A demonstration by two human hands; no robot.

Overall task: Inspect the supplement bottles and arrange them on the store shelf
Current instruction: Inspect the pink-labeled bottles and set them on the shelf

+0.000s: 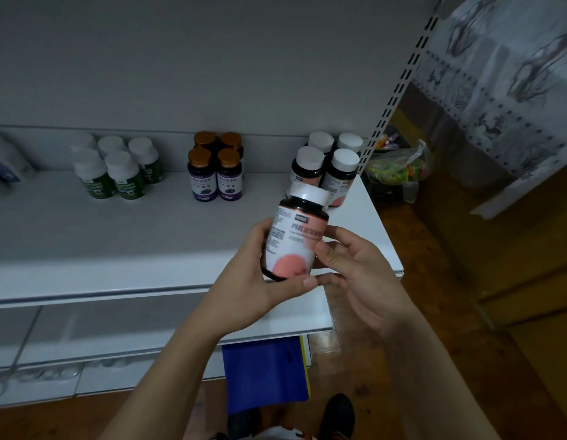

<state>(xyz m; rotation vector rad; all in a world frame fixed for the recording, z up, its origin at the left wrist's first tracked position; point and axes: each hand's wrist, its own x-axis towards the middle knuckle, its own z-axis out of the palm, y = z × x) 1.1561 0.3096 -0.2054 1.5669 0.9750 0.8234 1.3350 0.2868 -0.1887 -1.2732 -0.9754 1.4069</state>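
A dark supplement bottle (293, 239) with a white cap and a pink-and-white label is held up in front of the white shelf (117, 236), tilted slightly. My left hand (253, 277) grips its lower left side, thumb under the base. My right hand (355, 271) pinches its right side with thumb and fingertips. On the shelf behind stand several matching white-capped dark bottles (326, 166), several purple-label bottles with bronze caps (215, 166), and several green-label white bottles (117, 166).
A slotted shelf upright (399, 87) rises at the right end of the shelf. Beyond it sits a plastic bag of colourful items (396, 169) and a patterned cloth (504, 90). A blue box (263, 376) stands on the wooden floor below, by lower shelves.
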